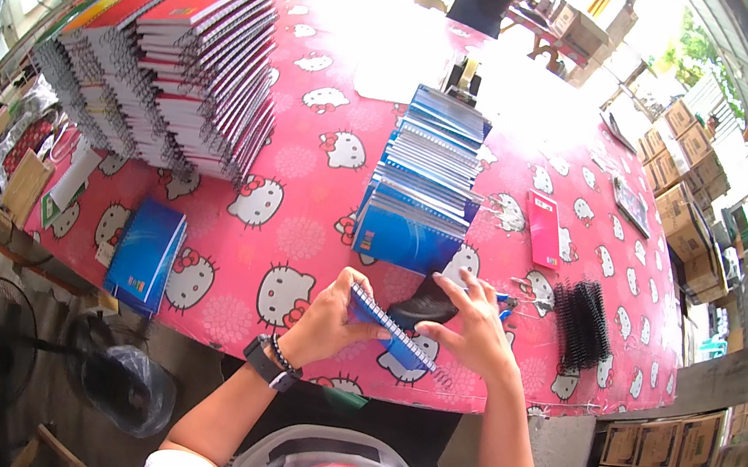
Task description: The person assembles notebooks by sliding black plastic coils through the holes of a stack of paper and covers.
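Blue spiral-bound notebook [408,351]: near front edge, coil tail sticking out.
L hand [322,321]: grasping nb's far end.
R hand [477,334]: fingers at dark black lump [424,307]; partly hidden, can't tell if gripped.
Pink cat-print tablecloth [300,236]: blue spiral notebook row [424,188] ahead, black wire coils [581,324] to R.
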`<action>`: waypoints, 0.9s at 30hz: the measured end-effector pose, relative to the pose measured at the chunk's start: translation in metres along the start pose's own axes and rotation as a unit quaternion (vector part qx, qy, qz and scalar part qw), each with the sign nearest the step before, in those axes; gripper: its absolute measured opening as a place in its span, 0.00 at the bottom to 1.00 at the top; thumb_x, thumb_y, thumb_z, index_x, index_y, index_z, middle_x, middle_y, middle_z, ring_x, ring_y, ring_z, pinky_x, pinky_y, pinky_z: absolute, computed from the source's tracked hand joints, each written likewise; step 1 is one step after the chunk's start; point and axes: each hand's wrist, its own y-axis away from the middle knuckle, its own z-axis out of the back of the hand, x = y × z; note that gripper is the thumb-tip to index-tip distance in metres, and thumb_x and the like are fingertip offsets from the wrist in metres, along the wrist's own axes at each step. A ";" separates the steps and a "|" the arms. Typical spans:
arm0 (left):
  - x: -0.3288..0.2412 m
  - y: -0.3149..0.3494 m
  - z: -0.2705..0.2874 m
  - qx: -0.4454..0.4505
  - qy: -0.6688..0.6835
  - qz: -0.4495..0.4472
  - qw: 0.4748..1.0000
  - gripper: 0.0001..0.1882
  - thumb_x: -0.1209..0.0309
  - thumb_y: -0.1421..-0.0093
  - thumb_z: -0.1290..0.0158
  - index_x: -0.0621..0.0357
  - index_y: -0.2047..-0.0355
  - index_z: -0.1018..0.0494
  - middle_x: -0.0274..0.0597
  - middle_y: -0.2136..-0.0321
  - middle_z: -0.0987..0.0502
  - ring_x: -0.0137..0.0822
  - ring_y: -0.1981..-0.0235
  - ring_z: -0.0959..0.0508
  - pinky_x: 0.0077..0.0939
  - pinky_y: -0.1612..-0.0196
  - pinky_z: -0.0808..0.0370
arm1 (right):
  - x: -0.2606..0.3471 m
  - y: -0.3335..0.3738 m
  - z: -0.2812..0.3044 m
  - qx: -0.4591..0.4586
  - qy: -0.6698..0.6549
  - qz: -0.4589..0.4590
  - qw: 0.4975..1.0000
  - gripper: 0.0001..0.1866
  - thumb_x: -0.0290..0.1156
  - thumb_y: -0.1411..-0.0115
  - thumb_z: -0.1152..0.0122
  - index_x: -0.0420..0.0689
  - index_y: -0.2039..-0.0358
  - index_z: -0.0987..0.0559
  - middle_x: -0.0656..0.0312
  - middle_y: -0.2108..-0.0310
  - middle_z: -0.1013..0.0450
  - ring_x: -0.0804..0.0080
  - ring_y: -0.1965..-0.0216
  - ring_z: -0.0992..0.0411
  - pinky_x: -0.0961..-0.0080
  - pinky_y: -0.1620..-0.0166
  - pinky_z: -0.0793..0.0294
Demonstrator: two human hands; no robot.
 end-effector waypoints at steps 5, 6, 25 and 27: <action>-0.036 -0.008 -0.010 0.015 -0.139 -0.109 0.984 0.23 0.72 0.50 0.37 0.60 0.58 0.38 0.45 0.69 0.30 0.43 0.68 0.26 0.33 0.64 0.29 | 0.048 0.008 0.013 -0.079 -0.178 0.092 0.977 0.24 0.34 0.50 0.31 0.43 0.53 0.25 0.54 0.55 0.28 0.58 0.54 0.30 0.65 0.51 0.31; -0.044 -0.009 -0.012 0.018 -0.183 -0.152 0.971 0.23 0.74 0.49 0.39 0.60 0.57 0.38 0.46 0.68 0.30 0.45 0.67 0.26 0.34 0.63 0.29 | 0.054 0.009 0.012 -0.087 -0.178 0.088 0.976 0.22 0.33 0.49 0.32 0.42 0.54 0.25 0.55 0.58 0.27 0.60 0.57 0.29 0.67 0.54 0.29; -0.078 0.002 -0.006 -0.075 -0.029 -0.048 0.996 0.10 0.81 0.50 0.40 0.61 0.66 0.24 0.42 0.71 0.21 0.29 0.68 0.20 0.22 0.66 0.24 | 0.061 0.001 0.002 -0.201 -0.209 0.179 0.940 0.11 0.28 0.50 0.32 0.40 0.69 0.25 0.59 0.74 0.30 0.64 0.71 0.31 0.70 0.70 0.31; -0.072 0.003 -0.013 -0.093 0.029 -0.011 0.995 0.09 0.78 0.48 0.39 0.61 0.66 0.25 0.42 0.71 0.21 0.27 0.68 0.21 0.21 0.65 0.25 | 0.065 0.005 0.001 -0.214 -0.192 0.165 0.943 0.09 0.25 0.49 0.35 0.39 0.68 0.24 0.58 0.73 0.28 0.63 0.72 0.30 0.70 0.70 0.30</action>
